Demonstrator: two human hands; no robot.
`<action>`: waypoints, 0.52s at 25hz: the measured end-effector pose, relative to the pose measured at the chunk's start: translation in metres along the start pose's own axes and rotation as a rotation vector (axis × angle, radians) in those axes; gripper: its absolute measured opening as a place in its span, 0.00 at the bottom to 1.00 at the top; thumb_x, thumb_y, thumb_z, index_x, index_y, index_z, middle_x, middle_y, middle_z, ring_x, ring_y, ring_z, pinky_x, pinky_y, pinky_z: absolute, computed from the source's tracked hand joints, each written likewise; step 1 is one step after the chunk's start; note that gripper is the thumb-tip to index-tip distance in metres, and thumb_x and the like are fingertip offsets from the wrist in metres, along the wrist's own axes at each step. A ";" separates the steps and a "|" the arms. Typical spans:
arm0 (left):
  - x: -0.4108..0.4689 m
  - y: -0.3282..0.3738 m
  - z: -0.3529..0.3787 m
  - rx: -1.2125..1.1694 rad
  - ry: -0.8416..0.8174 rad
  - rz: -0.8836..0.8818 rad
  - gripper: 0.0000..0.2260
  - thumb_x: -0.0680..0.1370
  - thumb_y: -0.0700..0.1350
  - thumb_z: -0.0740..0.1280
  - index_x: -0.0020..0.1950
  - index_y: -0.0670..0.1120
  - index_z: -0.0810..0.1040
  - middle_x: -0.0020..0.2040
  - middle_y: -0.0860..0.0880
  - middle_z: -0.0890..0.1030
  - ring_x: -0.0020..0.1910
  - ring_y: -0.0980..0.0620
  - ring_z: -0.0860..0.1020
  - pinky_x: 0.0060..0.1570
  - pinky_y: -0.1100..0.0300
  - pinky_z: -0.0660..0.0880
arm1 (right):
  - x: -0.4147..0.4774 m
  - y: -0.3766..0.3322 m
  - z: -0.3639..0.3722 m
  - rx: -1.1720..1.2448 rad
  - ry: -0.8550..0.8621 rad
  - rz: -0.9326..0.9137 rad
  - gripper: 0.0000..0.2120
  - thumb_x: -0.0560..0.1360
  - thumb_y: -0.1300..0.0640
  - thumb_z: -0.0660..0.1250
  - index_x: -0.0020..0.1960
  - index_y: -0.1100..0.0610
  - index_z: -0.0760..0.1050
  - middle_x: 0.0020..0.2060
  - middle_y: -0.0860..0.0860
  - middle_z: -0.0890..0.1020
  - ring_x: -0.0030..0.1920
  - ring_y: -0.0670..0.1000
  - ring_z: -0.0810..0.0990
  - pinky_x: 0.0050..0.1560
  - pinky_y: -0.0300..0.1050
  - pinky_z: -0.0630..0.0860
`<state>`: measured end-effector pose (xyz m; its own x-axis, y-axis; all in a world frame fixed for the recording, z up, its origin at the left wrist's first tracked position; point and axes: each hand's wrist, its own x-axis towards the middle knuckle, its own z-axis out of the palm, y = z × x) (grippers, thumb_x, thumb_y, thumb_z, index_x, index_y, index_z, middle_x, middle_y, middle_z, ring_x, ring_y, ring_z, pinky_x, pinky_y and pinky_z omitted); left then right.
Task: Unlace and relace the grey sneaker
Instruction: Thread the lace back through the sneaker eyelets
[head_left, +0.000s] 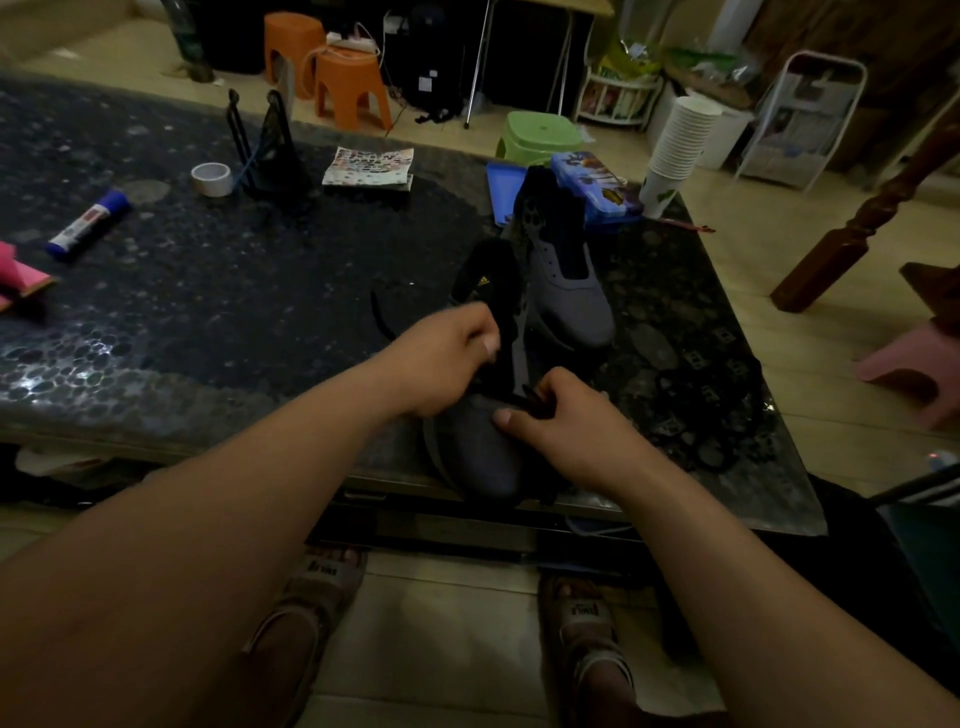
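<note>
Dimly | dark table (208, 291), tiled floor (753, 223) | hands: left (447, 358) grips grey sneaker (483, 452), right (566, 421) pinches lace (535, 402)

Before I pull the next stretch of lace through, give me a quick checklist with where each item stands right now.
1. Near sneaker well seated on the table: its toe sits right at the near edge. Not ok.
2. Sneaker steadied: the left hand grips its dark upper. Ok.
3. Lace in hand: the right hand pinches it above the toe. Ok.
4. Next eyelet identified: the hands cover the eyelet rows. Cannot tell.
5. Second sneaker out of the way: it lies further back, apart from both hands. Ok.
</note>
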<state>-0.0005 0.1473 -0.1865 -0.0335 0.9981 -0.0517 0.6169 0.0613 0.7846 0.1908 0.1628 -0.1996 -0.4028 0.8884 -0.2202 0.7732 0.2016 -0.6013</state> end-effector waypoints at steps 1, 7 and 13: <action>0.001 0.000 -0.007 -0.142 0.081 -0.058 0.09 0.86 0.43 0.60 0.47 0.50 0.73 0.45 0.49 0.82 0.43 0.51 0.81 0.39 0.58 0.74 | -0.001 0.000 0.003 -0.015 0.022 0.013 0.20 0.74 0.40 0.73 0.46 0.51 0.67 0.40 0.47 0.77 0.39 0.47 0.75 0.36 0.46 0.68; 0.013 -0.017 -0.060 -1.142 0.488 -0.307 0.11 0.87 0.39 0.54 0.48 0.44 0.71 0.40 0.47 0.77 0.35 0.51 0.84 0.38 0.56 0.83 | -0.004 0.002 0.003 0.017 0.012 0.020 0.19 0.74 0.39 0.74 0.47 0.49 0.67 0.42 0.45 0.77 0.43 0.45 0.76 0.39 0.45 0.69; 0.018 -0.070 -0.120 -1.375 0.901 -0.365 0.14 0.86 0.36 0.53 0.43 0.46 0.68 0.35 0.49 0.68 0.23 0.57 0.66 0.25 0.65 0.70 | -0.005 0.000 0.003 -0.035 0.015 0.047 0.20 0.75 0.39 0.73 0.46 0.49 0.66 0.43 0.47 0.77 0.42 0.46 0.76 0.37 0.45 0.68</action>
<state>-0.1383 0.1614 -0.1684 -0.7171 0.5868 -0.3761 -0.6034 -0.2526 0.7563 0.1913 0.1572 -0.2009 -0.3584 0.9033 -0.2360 0.8081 0.1736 -0.5628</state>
